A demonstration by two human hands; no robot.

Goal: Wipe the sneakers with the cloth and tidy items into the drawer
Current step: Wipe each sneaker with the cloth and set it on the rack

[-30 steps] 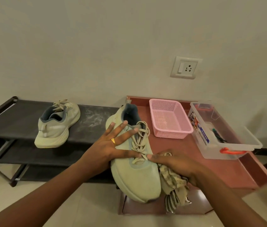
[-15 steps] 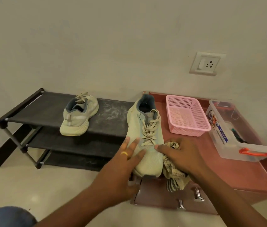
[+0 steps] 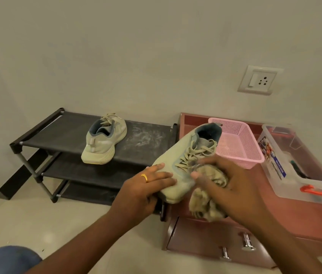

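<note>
There are two shoes. One shoe (image 3: pixel 183 165) is held up in the air, just left of the pink basket (image 3: pixel 241 143). Its toe points down and toward the person, and its heel is up by the basket's left rim. The other shoe (image 3: pixel 102 145) sits alone on the top shelf of the black rack (image 3: pixel 57 135), well to the left of the basket. White dust marks show on that shelf beside it.

There are two hands. The left hand (image 3: pixel 146 186) holds the toe of the lifted shoe, with its fingers (image 3: pixel 160 176) laid flat over the top and the palm wrapped under the side. One gold ring (image 3: pixel 144 177) is on it. The right hand (image 3: pixel 229 184) is closed around one bunched, striped cloth (image 3: pixel 207 202), in front of the basket. The cloth presses on the shoe near the laces, and part of it hangs down below the hand.

There is one pink basket and one clear box (image 3: pixel 286 165), both on the red counter (image 3: pixel 314 214). The box stands just right of the basket. It has one orange clip (image 3: pixel 318 191) and a blue label that reads "MULTI-BOX". The smaller words on it are too tiny to read.

Below the counter's front edge, nearer than the basket, I see three shiny knobs (image 3: pixel 247 242). One wall socket (image 3: pixel 260 80) is high above the basket.
</note>
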